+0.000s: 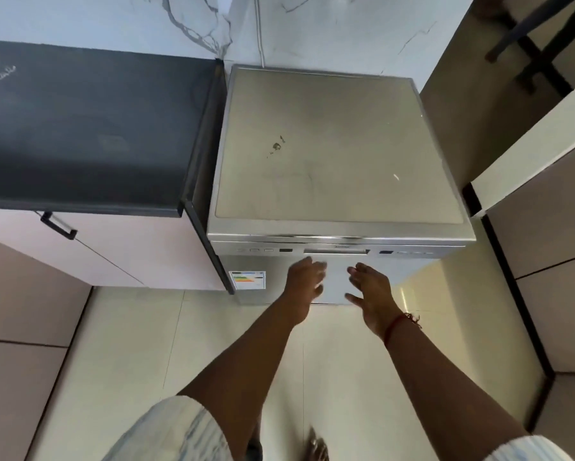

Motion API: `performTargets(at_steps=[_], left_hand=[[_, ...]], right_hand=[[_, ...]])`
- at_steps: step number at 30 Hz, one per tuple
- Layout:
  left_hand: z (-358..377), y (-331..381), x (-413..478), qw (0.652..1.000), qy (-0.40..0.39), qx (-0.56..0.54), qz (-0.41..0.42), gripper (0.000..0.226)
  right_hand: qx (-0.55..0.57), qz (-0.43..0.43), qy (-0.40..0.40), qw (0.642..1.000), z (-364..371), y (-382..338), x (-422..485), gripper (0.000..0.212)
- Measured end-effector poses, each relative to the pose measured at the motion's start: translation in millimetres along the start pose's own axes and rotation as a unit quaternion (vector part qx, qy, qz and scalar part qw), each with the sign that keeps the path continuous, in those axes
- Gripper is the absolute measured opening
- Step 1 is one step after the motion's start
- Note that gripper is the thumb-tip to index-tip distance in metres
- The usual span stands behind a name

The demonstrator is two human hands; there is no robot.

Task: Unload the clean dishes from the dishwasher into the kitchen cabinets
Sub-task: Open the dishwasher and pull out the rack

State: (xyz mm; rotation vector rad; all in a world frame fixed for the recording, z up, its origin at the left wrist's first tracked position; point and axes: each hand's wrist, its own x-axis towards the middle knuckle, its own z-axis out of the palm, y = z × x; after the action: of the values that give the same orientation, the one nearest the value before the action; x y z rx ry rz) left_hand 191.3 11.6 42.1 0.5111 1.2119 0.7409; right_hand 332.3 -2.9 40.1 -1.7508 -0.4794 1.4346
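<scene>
A freestanding silver dishwasher [339,151] stands against the marble wall, seen from above, with its door shut. Its control strip and recessed handle [336,251] face me along the front top edge. My left hand [304,291] and my right hand [372,294] are both stretched out in front of the door, just below the handle, fingers spread and holding nothing. Neither hand touches the handle. A red thread is tied round my right wrist. No dishes are visible.
A dark countertop [80,128] over a white cabinet with a black handle [59,225] sits left of the dishwasher. Beige cabinet fronts [552,261] line the right side. Pale floor tiles [129,361] lie under me; an energy label [248,279] is stuck on the door.
</scene>
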Motion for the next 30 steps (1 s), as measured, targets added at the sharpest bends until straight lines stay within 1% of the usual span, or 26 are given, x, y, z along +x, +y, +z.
performTargets(at_steps=[1, 2, 3, 4, 6, 10, 13, 16, 19, 21, 23, 24, 25, 27, 29, 30], left_hand=[[6, 0, 12, 0.992, 0.001, -0.123, -0.004, 0.014], [11, -1, 23, 0.976, 0.009, -0.218, 0.001, 0.017], [16, -3, 34, 0.958, 0.021, -0.286, 0.012, 0.017], [20, -1, 42, 0.941, 0.027, -0.336, 0.021, 0.018], [29, -13, 58, 0.919, 0.040, -0.390, 0.032, 0.020], [26, -27, 73, 0.890, 0.038, -0.448, 0.077, 0.020], [25, -32, 73, 0.882, 0.019, -0.461, 0.094, 0.021], [25, -46, 62, 0.896, 0.008, -0.433, 0.092, 0.022], [34, -44, 56, 0.924, -0.001, -0.372, 0.091, 0.024], [43, -32, 62, 0.934, 0.044, -0.344, 0.084, 0.026], [46, -27, 67, 0.929, 0.099, -0.349, 0.072, 0.037], [46, -27, 70, 0.925, 0.107, -0.359, 0.068, 0.045], [45, -26, 73, 0.919, 0.102, -0.375, 0.063, 0.050], [44, -26, 77, 0.902, 0.058, -0.422, 0.071, 0.043], [43, -27, 81, 0.885, 0.014, -0.458, 0.076, 0.033], [41, -29, 83, 0.887, 0.005, -0.456, 0.077, 0.033]], right_hand=[[0.073, 0.019, -0.012, 0.997, -1, 3, 10, 0.027], [0.133, 0.032, -0.022, 0.990, -1, 4, 21, 0.027], [0.181, 0.037, -0.035, 0.982, 0, 6, 31, 0.024], [0.216, 0.040, -0.046, 0.975, 4, 4, 39, 0.022], [0.281, 0.047, -0.062, 0.957, 4, 7, 58, 0.020], [0.364, 0.028, -0.117, 0.924, 10, 9, 78, 0.029], [0.367, 0.026, -0.144, 0.919, 9, 18, 83, 0.040], [0.337, 0.024, -0.139, 0.931, 8, 22, 83, 0.045], [0.330, 0.036, -0.129, 0.934, 10, 20, 82, 0.057], [0.326, 0.036, -0.125, 0.936, 11, 19, 83, 0.059], [0.319, 0.038, -0.111, 0.940, 11, 20, 83, 0.061], [0.315, 0.036, -0.104, 0.943, 11, 21, 84, 0.064], [0.310, 0.033, -0.101, 0.945, 12, 23, 85, 0.068], [0.295, 0.021, -0.094, 0.951, 13, 24, 87, 0.071], [0.280, 0.013, -0.081, 0.956, 14, 25, 89, 0.064], [0.274, 0.013, -0.071, 0.959, 15, 25, 91, 0.061]])
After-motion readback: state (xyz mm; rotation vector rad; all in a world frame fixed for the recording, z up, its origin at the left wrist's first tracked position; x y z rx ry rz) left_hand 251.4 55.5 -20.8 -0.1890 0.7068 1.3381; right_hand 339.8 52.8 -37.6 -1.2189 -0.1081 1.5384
